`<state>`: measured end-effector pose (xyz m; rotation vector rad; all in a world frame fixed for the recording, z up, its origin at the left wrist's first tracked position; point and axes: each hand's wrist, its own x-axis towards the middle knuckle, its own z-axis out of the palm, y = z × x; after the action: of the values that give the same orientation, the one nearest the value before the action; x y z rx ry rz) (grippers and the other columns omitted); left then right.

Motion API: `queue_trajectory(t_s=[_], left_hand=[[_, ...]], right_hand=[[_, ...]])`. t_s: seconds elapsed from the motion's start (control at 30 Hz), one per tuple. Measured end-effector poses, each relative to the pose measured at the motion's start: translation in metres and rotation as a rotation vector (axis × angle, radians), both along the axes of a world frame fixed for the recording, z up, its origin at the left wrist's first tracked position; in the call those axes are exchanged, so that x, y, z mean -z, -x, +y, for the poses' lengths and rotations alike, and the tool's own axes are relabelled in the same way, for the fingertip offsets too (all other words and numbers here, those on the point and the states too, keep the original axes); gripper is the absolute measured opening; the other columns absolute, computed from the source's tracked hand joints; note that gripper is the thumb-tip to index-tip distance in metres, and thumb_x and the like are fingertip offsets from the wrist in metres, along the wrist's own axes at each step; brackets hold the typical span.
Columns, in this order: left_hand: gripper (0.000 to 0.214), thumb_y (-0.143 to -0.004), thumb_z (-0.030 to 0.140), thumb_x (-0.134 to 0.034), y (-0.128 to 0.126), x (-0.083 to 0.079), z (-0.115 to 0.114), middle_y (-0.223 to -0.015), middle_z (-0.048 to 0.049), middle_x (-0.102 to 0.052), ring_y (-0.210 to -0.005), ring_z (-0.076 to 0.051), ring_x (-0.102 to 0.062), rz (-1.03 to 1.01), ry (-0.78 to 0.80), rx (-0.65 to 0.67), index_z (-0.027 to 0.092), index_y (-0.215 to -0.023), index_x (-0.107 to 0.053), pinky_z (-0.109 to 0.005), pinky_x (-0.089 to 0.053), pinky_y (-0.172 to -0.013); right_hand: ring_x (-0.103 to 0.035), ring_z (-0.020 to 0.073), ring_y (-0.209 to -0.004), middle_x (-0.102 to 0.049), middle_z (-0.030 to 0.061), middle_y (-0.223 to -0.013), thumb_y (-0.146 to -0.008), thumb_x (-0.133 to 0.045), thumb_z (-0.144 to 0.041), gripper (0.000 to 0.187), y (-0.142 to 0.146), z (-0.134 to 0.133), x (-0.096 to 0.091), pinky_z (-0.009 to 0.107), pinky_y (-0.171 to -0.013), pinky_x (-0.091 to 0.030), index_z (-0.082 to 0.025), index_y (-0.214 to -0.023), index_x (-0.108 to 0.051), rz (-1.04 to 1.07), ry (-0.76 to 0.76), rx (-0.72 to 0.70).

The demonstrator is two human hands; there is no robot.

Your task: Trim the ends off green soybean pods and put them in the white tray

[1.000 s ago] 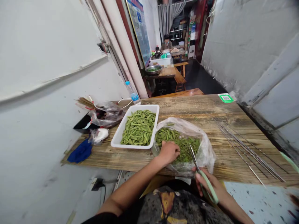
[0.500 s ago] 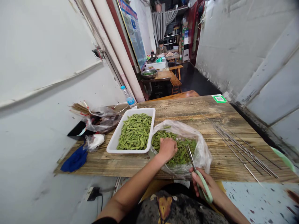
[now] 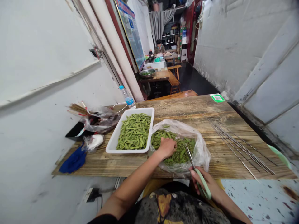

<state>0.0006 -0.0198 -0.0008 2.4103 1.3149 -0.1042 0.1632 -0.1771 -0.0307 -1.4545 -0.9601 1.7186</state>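
My left hand (image 3: 167, 147) is down in a clear plastic bag (image 3: 202, 152), over green edamame pods and trimmings (image 3: 182, 152). Its fingers are curled downward, and what they hold, if anything, is hidden. In my right hand (image 3: 206, 183) is a pair of scissors (image 3: 202, 183) with pale green handles. The blades point up and away from me, with their tips over the trimmings at the bag's right side. Left of the bag stands a white plastic tray (image 3: 151, 124) filled with edamame pods (image 3: 134, 132).
Metal skewers (image 3: 243, 149) lie on the right of the wooden table (image 3: 187, 109). A water bottle (image 3: 128, 98), a blue cloth (image 3: 73, 160) and a bag with wooden sticks (image 3: 100, 118) are along the left. Farther back, a person (image 3: 159, 47) sits at another table.
The view has shifted slightly. My left hand stays in the bag and my right hand keeps hold of the scissors, both in nearly the same place.
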Motion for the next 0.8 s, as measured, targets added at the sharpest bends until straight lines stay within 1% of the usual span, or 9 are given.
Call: queue_trajectory(t_s=[0.13,0.23,0.37,0.5,0.57,0.67,0.73,0.8], left_hand=[[0.016,-0.073,0.020,-0.059,-0.001,0.004,-0.002,-0.081,-0.0025,-0.068,-0.082,-0.019,-0.060,-0.241,0.084,-0.079,0.019,-0.088,-0.066,-0.036,-0.033,-0.087],[0.022,-0.075,0.023,-0.059,-0.001,0.003,-0.006,-0.081,-0.0012,-0.069,-0.079,-0.017,-0.061,-0.365,0.120,-0.159,0.021,-0.095,-0.067,-0.033,-0.035,-0.086],[0.018,-0.075,0.024,-0.058,-0.002,0.000,-0.013,-0.076,-0.0027,-0.069,-0.075,-0.017,-0.061,-0.434,0.159,-0.291,0.018,-0.087,-0.070,-0.031,-0.040,-0.081],[0.016,-0.073,0.022,-0.058,-0.003,0.004,-0.017,-0.074,-0.0030,-0.069,-0.071,-0.016,-0.061,-0.553,0.151,-0.426,0.016,-0.084,-0.069,-0.029,-0.043,-0.076],[0.015,-0.072,0.021,-0.059,-0.004,0.006,-0.019,-0.074,-0.0038,-0.069,-0.069,-0.016,-0.061,-0.634,0.173,-0.451,0.015,-0.082,-0.068,-0.027,-0.044,-0.071],[0.011,-0.070,0.022,-0.061,-0.005,0.007,-0.021,-0.073,-0.0053,-0.069,-0.067,-0.016,-0.061,-0.743,0.245,-0.435,0.013,-0.075,-0.066,-0.025,-0.044,-0.064],[0.010,-0.070,0.022,-0.062,-0.005,0.007,-0.023,-0.070,-0.0052,-0.068,-0.064,-0.015,-0.060,-0.781,0.276,-0.423,0.013,-0.071,-0.064,-0.024,-0.044,-0.062],[0.010,-0.069,0.022,-0.062,-0.006,0.007,-0.025,-0.067,-0.0044,-0.066,-0.061,-0.014,-0.058,-0.785,0.272,-0.421,0.013,-0.070,-0.063,-0.024,-0.043,-0.060]], right_hand=[[-0.048,0.0097,-0.050,-0.045,-0.0065,-0.061,-0.073,-0.056,-0.065,0.051,0.000,0.000,-0.003,0.020,-0.041,-0.041,-0.020,-0.096,-0.052,-0.021,0.018,0.001],[-0.048,0.0099,-0.050,-0.046,-0.0065,-0.061,-0.071,-0.058,-0.067,0.052,0.002,0.001,-0.005,0.020,-0.040,-0.040,-0.020,-0.094,-0.052,-0.023,0.040,0.002],[-0.048,0.0095,-0.048,-0.047,-0.0063,-0.060,-0.075,-0.054,-0.065,0.045,0.003,0.002,-0.006,0.020,-0.040,-0.039,-0.021,-0.086,-0.051,-0.017,0.026,0.016],[-0.046,0.0087,-0.045,-0.048,-0.0068,-0.058,-0.076,-0.053,-0.064,0.044,0.004,0.001,-0.005,0.020,-0.038,-0.039,-0.021,-0.083,-0.050,-0.018,0.021,-0.002],[-0.045,0.0085,-0.044,-0.048,-0.0071,-0.057,-0.076,-0.054,-0.064,0.044,0.005,0.002,-0.007,0.019,-0.038,-0.038,-0.021,-0.083,-0.050,0.000,0.023,-0.007],[-0.046,0.0084,-0.045,-0.048,-0.0068,-0.059,-0.074,-0.056,-0.064,0.044,0.006,0.004,-0.014,0.019,-0.038,-0.039,-0.021,-0.082,-0.050,0.032,0.020,0.008],[-0.046,0.0078,-0.044,-0.048,-0.0067,-0.060,-0.073,-0.057,-0.064,0.044,0.008,0.005,-0.019,0.019,-0.037,-0.039,-0.020,-0.077,-0.049,0.037,0.017,0.014],[-0.043,0.0066,-0.040,-0.046,-0.0072,-0.056,-0.074,-0.056,-0.064,0.045,0.009,0.006,-0.021,0.018,-0.036,-0.037,-0.020,-0.073,-0.048,0.033,0.012,0.018]])
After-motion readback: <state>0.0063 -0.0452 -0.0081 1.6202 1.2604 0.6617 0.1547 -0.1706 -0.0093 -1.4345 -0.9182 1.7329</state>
